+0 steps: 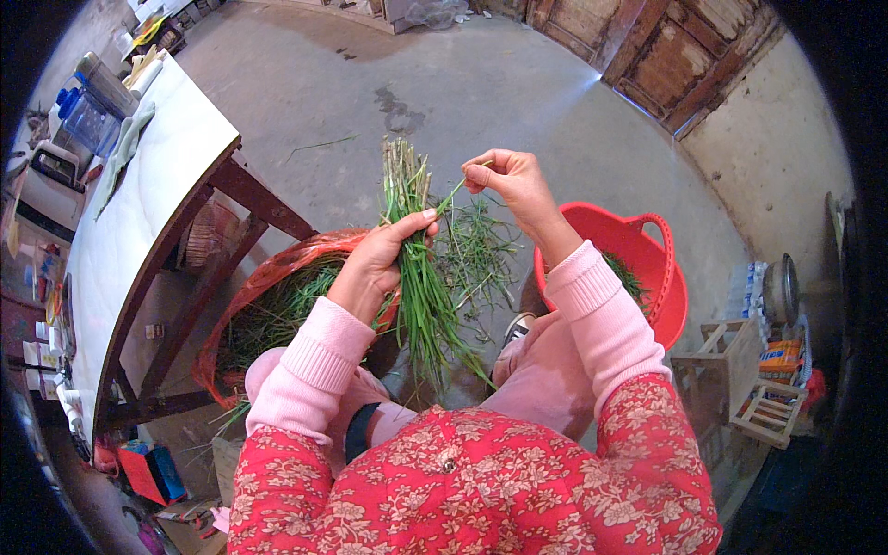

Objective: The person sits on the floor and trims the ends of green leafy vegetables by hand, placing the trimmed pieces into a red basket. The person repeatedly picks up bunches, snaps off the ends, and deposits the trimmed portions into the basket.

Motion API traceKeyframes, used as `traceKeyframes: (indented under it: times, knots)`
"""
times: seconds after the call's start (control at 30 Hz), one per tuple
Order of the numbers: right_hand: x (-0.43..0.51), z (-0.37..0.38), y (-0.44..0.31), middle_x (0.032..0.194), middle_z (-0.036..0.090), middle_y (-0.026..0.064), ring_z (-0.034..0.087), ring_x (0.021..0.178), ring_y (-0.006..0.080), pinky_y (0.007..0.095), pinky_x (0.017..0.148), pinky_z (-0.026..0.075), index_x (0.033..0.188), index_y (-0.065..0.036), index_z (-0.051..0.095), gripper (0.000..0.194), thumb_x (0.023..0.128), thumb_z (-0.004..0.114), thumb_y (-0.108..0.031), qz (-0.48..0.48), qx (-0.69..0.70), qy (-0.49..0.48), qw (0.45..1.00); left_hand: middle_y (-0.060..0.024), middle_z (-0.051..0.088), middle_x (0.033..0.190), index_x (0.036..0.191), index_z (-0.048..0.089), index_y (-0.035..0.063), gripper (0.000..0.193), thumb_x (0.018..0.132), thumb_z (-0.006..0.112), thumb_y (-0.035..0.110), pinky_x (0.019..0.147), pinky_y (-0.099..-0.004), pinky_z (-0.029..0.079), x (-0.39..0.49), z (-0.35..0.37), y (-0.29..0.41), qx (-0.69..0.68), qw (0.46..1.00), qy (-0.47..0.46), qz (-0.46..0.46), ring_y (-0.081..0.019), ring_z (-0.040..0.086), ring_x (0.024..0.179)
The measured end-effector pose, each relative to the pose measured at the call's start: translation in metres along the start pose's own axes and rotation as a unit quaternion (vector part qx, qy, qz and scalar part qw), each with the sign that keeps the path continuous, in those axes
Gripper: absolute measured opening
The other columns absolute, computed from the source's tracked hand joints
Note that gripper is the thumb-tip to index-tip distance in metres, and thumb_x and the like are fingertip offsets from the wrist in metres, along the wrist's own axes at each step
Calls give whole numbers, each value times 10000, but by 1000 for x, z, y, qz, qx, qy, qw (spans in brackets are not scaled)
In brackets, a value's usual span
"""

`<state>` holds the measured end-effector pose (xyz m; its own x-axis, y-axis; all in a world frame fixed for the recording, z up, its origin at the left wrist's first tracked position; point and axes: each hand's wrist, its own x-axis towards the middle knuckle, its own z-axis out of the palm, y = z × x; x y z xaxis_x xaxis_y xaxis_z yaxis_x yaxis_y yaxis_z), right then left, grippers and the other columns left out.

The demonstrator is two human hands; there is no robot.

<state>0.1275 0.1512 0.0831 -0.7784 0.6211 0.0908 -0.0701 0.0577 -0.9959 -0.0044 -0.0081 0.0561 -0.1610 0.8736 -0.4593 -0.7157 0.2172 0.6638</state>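
Observation:
A thick bunch of long green stalks (pixel 427 298), perhaps garlic chives, is gripped in my left hand (pixel 380 260). Its pale cut ends point away from me and its leaves hang down toward my knees. My right hand (pixel 510 180), to the right of the pale ends, pinches the tip of a single stalk (pixel 452 195) between thumb and fingers. That stalk runs back to my left thumb. Below the hands, loose green trimmings (pixel 479 253) lie scattered on the floor. Partly behind my right forearm stands a red plastic basket (pixel 662 277) with some greens inside.
An orange-red plastic bag (pixel 229 326) full of greens sits left of my legs. Beside it stands a white-topped table (pixel 159 146) with dark wooden legs, holding jugs and bottles. Small wooden stools (pixel 721 361) are at the right. A wooden door (pixel 659 62) is at the far right.

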Motion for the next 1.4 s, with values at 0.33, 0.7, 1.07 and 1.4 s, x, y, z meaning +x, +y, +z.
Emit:
traceKeyframes:
  times: [0.33, 0.7, 1.07, 1.4]
  knots:
    - [4, -45, 22, 990, 615, 132, 554, 964, 190, 314, 885, 388, 1028, -10, 609, 277, 835, 550, -199, -171, -540, 95, 818, 15, 598, 675, 763, 579, 107, 118, 773, 648, 202, 488, -240, 442, 1, -8, 0, -61, 998, 6, 8, -91, 531, 539]
    - [8, -32, -4, 1090, 584, 81, 543, 1001, 153, 285, 830, 417, 1051, -54, 584, 274, 889, 488, -252, -5, 94, 60, 994, -33, 578, 641, 739, 598, 54, 194, 722, 699, 218, 448, -326, 470, -5, -7, 11, 53, 996, 64, 32, -166, 548, 493]
    - [2, -111, -14, 1033, 604, 76, 578, 939, 182, 282, 770, 464, 1031, -53, 580, 262, 886, 491, -251, -30, 252, 183, 950, -13, 616, 734, 848, 614, 64, 201, 707, 707, 173, 509, -228, 417, 2, -20, 16, 27, 993, 89, 70, -85, 507, 608]
    - [-5, -142, -17, 1077, 585, 76, 548, 1008, 213, 308, 828, 445, 1060, -63, 559, 274, 889, 476, -261, -42, 319, 210, 923, -13, 600, 696, 810, 602, 75, 140, 739, 683, 164, 487, -297, 483, 7, -30, 22, -52, 986, 139, 73, -116, 526, 551]
